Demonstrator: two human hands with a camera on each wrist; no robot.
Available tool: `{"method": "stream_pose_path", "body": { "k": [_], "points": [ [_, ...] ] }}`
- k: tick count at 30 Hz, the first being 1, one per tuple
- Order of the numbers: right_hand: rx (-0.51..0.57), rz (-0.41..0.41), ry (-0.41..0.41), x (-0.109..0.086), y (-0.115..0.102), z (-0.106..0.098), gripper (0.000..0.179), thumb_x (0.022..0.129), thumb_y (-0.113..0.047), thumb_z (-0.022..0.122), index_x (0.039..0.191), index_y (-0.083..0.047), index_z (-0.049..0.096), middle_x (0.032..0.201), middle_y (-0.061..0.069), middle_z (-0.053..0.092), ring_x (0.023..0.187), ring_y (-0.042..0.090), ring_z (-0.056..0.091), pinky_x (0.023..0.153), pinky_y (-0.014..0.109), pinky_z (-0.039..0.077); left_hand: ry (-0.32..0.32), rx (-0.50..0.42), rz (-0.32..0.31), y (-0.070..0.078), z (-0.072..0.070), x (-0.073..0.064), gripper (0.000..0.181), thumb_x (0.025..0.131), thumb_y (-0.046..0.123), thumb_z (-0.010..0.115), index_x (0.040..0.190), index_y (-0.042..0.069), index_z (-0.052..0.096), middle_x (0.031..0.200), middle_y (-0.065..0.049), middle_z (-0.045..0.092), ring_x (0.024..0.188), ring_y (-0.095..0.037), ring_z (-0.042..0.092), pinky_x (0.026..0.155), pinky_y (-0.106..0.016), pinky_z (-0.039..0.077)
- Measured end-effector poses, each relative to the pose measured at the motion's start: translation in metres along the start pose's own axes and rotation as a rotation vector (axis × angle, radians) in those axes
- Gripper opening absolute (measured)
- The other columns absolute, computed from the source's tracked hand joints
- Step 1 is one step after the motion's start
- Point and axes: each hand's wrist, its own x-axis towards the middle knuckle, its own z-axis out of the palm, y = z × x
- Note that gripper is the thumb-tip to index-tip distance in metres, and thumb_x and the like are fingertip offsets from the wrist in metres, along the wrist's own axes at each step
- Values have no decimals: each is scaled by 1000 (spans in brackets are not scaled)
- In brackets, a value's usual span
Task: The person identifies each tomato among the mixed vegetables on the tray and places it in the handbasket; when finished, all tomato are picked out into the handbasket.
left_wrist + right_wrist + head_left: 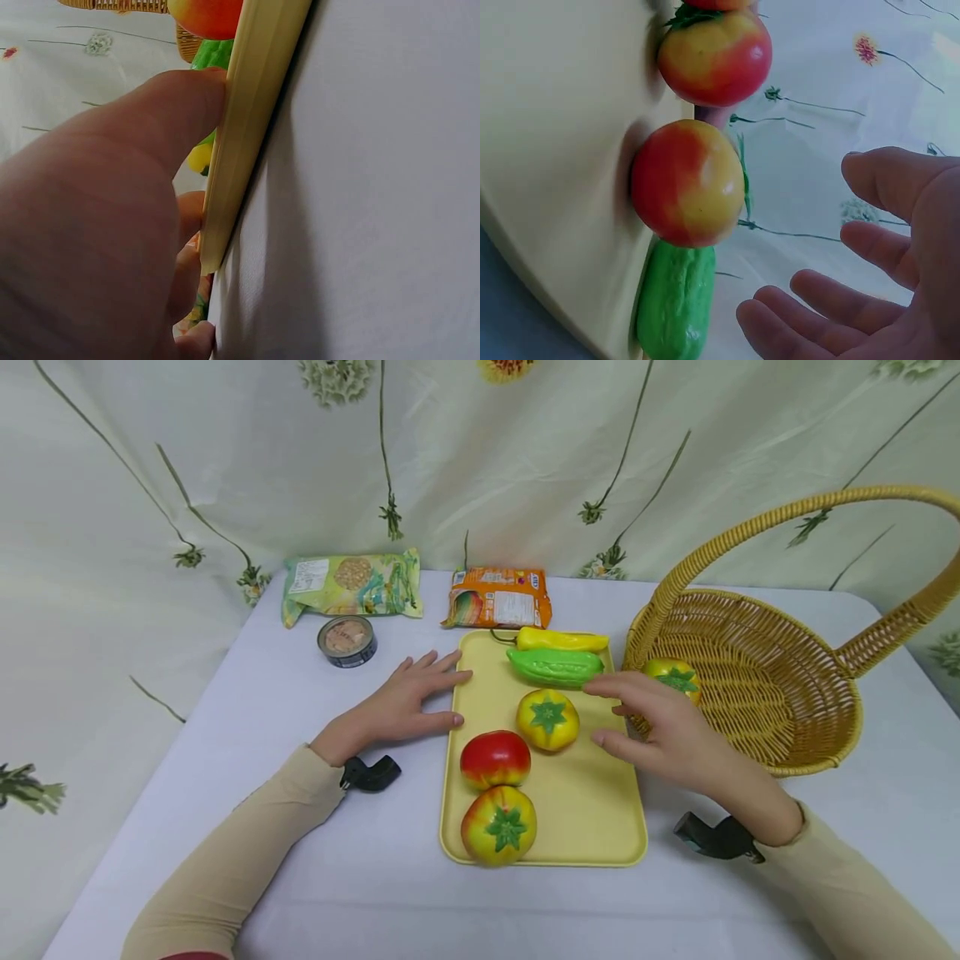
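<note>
A yellow tray [585, 814] lies on the table. My left hand [416, 697] has its fingers spread at the tray's left edge; in the left wrist view the thumb [184, 105] touches the tray rim [244, 142]. Over the tray's right side, my right hand [663, 727] hovers, fingers apart and holding nothing. Nearest to it is a yellow toy tomato [547, 720] with a green star-shaped top. On the tray are also a red toy tomato [495, 760], a yellow-red one [498, 827], a bumpy green toy gourd [557, 667] and a yellow toy chili pepper [562, 641].
A wicker basket [843, 718] with a tall handle stands to the right, with another toy tomato [672, 672] inside. Behind lie a green snack packet [352, 583] and an orange packet [498, 597]. A small can [347, 641] sits at the back left.
</note>
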Motion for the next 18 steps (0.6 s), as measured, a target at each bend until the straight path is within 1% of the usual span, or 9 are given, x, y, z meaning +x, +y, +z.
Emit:
{"method": "stream_pose_path", "body": {
  "k": [3, 6, 9, 13, 18],
  "points": [
    [27, 37, -51, 7, 0, 10, 48, 85, -8, 79, 130, -1, 64, 133, 17, 65, 117, 34, 65, 82, 43, 63, -4, 1, -2, 0, 1, 0, 70, 94, 45, 68, 155, 20, 46, 171, -10, 24, 158, -45, 12, 125, -69, 3],
    [44, 88, -83, 14, 0, 18, 49, 88, -12, 77, 133, -2, 63, 138, 19, 62, 123, 35, 61, 85, 45, 62, -4, -3, -4, -1, 1, 0, 70, 94, 45, 68, 155, 20, 46, 171, -9, 23, 158, -45, 12, 125, -68, 2],
    [57, 132, -98, 19, 0, 26, 50, 89, -16, 77, 135, -4, 62, 140, 18, 61, 126, 34, 59, 87, 45, 61, -4, -6, -5, 0, 2, 0, 70, 94, 45, 68, 155, 20, 46, 171, -9, 23, 158, -45, 12, 125, -68, 2],
    [75, 163, -109, 22, 2, 32, 49, 89, -16, 77, 135, -4, 62, 139, 17, 61, 122, 33, 62, 86, 45, 61, 1, -4, 5, 0, 2, 0, 69, 93, 45, 68, 155, 20, 47, 171, -9, 23, 158, -45, 12, 124, -69, 2],
    [94, 161, -101, 22, 5, 37, 49, 88, -16, 78, 134, -5, 62, 138, 16, 63, 115, 33, 65, 84, 44, 62, 8, -1, 5, -1, 2, 1, 69, 94, 45, 68, 155, 21, 47, 171, -8, 23, 158, -44, 11, 125, -68, 1]
  ]
}}
